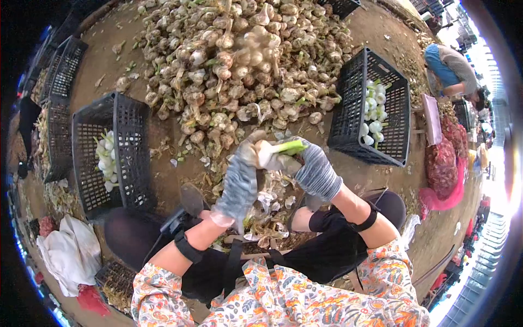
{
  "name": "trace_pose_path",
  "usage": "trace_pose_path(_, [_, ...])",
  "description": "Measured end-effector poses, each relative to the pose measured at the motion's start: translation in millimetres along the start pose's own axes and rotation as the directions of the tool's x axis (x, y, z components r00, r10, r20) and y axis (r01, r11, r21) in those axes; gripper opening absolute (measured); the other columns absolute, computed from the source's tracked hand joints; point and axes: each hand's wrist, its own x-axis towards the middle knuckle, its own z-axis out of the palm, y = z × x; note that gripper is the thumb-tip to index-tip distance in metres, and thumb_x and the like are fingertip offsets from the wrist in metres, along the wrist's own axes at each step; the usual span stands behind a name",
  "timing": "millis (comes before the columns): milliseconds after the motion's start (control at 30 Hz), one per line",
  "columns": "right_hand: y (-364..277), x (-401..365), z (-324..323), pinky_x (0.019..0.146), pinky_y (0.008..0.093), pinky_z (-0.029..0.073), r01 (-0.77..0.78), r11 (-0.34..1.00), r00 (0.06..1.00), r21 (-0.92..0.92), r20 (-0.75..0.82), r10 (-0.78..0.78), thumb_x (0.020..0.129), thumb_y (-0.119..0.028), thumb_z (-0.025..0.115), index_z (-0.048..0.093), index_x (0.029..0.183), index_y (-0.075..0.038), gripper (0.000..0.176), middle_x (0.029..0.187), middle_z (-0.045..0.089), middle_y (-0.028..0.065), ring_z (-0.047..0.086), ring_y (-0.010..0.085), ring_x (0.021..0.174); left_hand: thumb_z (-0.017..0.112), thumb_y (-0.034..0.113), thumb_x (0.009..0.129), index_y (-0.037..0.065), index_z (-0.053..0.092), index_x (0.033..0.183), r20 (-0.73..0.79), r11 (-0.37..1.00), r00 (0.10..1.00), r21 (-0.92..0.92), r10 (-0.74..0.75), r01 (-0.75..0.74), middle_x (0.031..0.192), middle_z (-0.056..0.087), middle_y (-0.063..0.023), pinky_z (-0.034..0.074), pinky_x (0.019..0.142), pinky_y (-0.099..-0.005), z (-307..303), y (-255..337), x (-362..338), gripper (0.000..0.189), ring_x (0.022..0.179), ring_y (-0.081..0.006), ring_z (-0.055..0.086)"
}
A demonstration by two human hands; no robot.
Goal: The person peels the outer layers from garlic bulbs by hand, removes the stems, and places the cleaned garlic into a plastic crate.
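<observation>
Both of my hands wear grey knit gloves and meet over the ground in front of my lap. My left hand [243,171] is closed around the bulb end of a garlic bulb [265,153], which is white with a short green stem pointing right. Fingers of my right hand [316,170] are closed at the stem side of the same garlic. Just beyond my hands lies a big heap of unpeeled, soil-brown garlic [234,71]. Peeled papery skins [267,201] are scattered on the ground below my hands.
A black crate [133,152] with white garlic stands at left, another black crate [376,68] at right. More crates [65,71] line the far left. Red mesh sacks [442,169] lie at right, a white sack [68,256] at lower left. Another person [452,68] bends over at upper right.
</observation>
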Motion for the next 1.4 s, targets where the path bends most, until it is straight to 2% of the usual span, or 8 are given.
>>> trace_pose_path(267, [1, -19, 15, 0.061, 0.0327, 0.047, -0.088, 0.978, 0.994, 0.190, 0.078, 0.074, 0.075, -0.009, 0.061, 0.058, 0.094, -0.002, 0.021, 0.074, 0.060, 0.0122, 0.057, 0.0228, 0.065, 0.035, 0.039, 0.094, -0.003, 0.060, 0.099, 0.008, 0.772, 0.814, 0.324, -0.581, 0.547, 0.094, 0.062, -0.0027, 0.043, 0.082, -0.0260, -30, 11, 35, 0.049, 0.087, -0.0113, 0.055])
trace_pose_path(400, [10, -14, 12, 0.067, 0.0281, 0.045, -0.203, 0.926, 0.977, 0.319, 0.002, 0.214, 0.077, -0.007, 0.058, 0.055, 0.095, 0.000, 0.020, 0.082, 0.058, 0.0077, 0.054, 0.0140, 0.073, 0.066, 0.013, 0.076, 0.003, 0.058, 0.103, 0.070, 0.493, 0.829, 0.775, 0.555, -0.396, 0.084, 0.060, -0.0107, 0.049, 0.069, -0.0331, 5, 37, 10, 0.030, 0.074, -0.0266, 0.059])
trace_pose_path(833, [3, -8, -8, 0.072, 0.0278, 0.051, -0.287, 0.399, 0.941, 0.871, 0.178, 0.288, 0.080, -0.011, 0.054, 0.057, 0.095, 0.003, 0.020, 0.087, 0.061, 0.0074, 0.059, 0.0143, 0.080, 0.063, 0.002, 0.078, 0.002, 0.059, 0.092, 0.087, 0.974, 0.994, 0.212, 0.059, -0.076, 0.096, 0.058, -0.0053, 0.044, 0.080, -0.0260, -13, 15, 14, 0.015, 0.086, -0.0116, 0.054])
trace_pose_path(1000, [19, -5, -6, 0.058, 0.0270, 0.052, -0.054, 0.859, 0.995, 0.509, -0.048, 0.091, 0.079, -0.014, 0.054, 0.055, 0.090, 0.001, 0.019, 0.080, 0.059, 0.0085, 0.059, 0.0167, 0.069, 0.061, -0.001, 0.077, 0.002, 0.060, 0.090, 0.198, 0.972, 0.978, 0.205, 0.073, -0.114, 0.100, 0.057, -0.0052, 0.043, 0.081, -0.0264, -22, 25, 18, 0.014, 0.089, -0.0135, 0.054])
trace_pose_path(1100, [23, -6, -10, 0.051, 0.0258, 0.049, -0.347, -0.105, 0.750, 0.932, 0.343, 0.566, 0.079, -0.020, 0.052, 0.055, 0.087, 0.000, 0.022, 0.077, 0.057, 0.0087, 0.056, 0.0173, 0.061, 0.062, 0.005, 0.078, 0.004, 0.059, 0.096, 0.230, 0.999, 0.973, 0.032, 0.008, -0.016, 0.100, 0.057, -0.0045, 0.043, 0.082, -0.0263, -23, 14, 19, 0.018, 0.093, -0.0134, 0.053])
trace_pose_path(1200, [38, -11, -14, 0.054, 0.0291, 0.051, -0.625, -0.521, 0.769, 0.582, 0.573, -0.282, 0.069, -0.036, 0.057, 0.052, 0.099, 0.004, 0.050, 0.081, 0.060, 0.0144, 0.060, 0.0211, 0.064, 0.063, 0.012, 0.079, 0.005, 0.056, 0.106, 0.232, 0.961, 0.964, -0.209, -0.131, 0.181, 0.102, 0.057, -0.0053, 0.043, 0.084, -0.0272, -24, 9, 16, 0.029, 0.095, -0.0139, 0.053])
trace_pose_path(1267, [9, -16, -28, 0.051, 0.0267, 0.047, -0.642, -0.100, 0.700, 0.761, 0.634, 0.330, 0.074, -0.022, 0.051, 0.056, 0.088, 0.003, 0.029, 0.074, 0.060, 0.0110, 0.057, 0.0177, 0.057, 0.064, 0.014, 0.079, 0.004, 0.053, 0.109, 0.280, 0.856, 0.923, -0.373, -0.265, 0.359, 0.104, 0.057, -0.0061, 0.044, 0.083, -0.0275, -21, 19, 15, 0.034, 0.096, -0.0151, 0.054])
trace_pose_path(1400, [3, -6, -24, 0.063, 0.0271, 0.047, -0.481, 0.857, 0.615, 0.183, 0.767, 0.181, 0.074, -0.022, 0.057, 0.058, 0.096, 0.000, 0.030, 0.077, 0.062, 0.0053, 0.057, 0.0133, 0.068, 0.062, 0.013, 0.078, 0.004, 0.053, 0.113, 0.226, 0.678, 0.899, -0.594, -0.375, 0.432, 0.108, 0.057, -0.0099, 0.051, 0.078, -0.0270, -26, 10, 16, 0.037, 0.098, -0.0212, 0.056])
